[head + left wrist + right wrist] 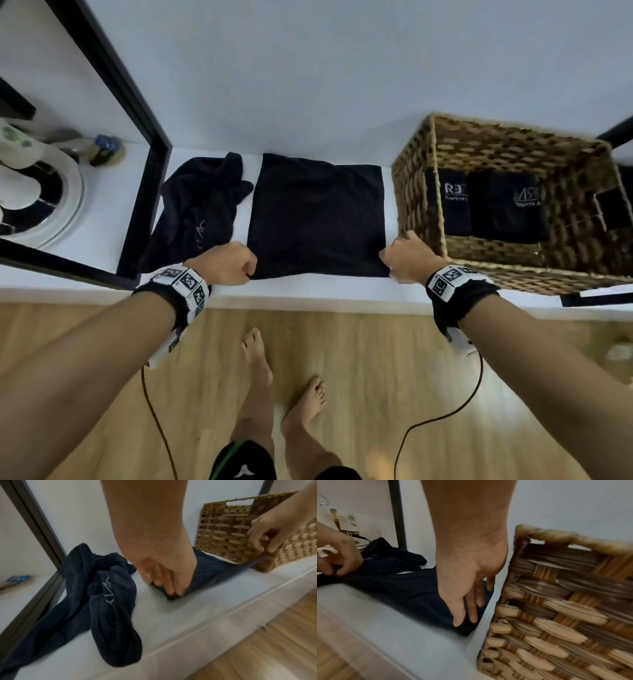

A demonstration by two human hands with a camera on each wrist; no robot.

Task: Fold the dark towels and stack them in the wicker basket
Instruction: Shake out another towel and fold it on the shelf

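Both hands, left hand [228, 263] and right hand [409, 261], pinch one flat towel [317, 214]; one crumpled towel [198, 205]; two folded towels [493, 207] in basket [416, 192].

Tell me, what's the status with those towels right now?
Left hand and right hand each pinch a near corner of the flat towel. Crumpled towel waits. Wicker basket holds folded ones. Nothing blocking.

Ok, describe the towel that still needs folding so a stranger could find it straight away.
On the white counter, left of the wicker basket, two dark towels lie. The crumpled towel sits beside the black frame post; unlike the flat towel both hands grip, it is bunched and untouched.
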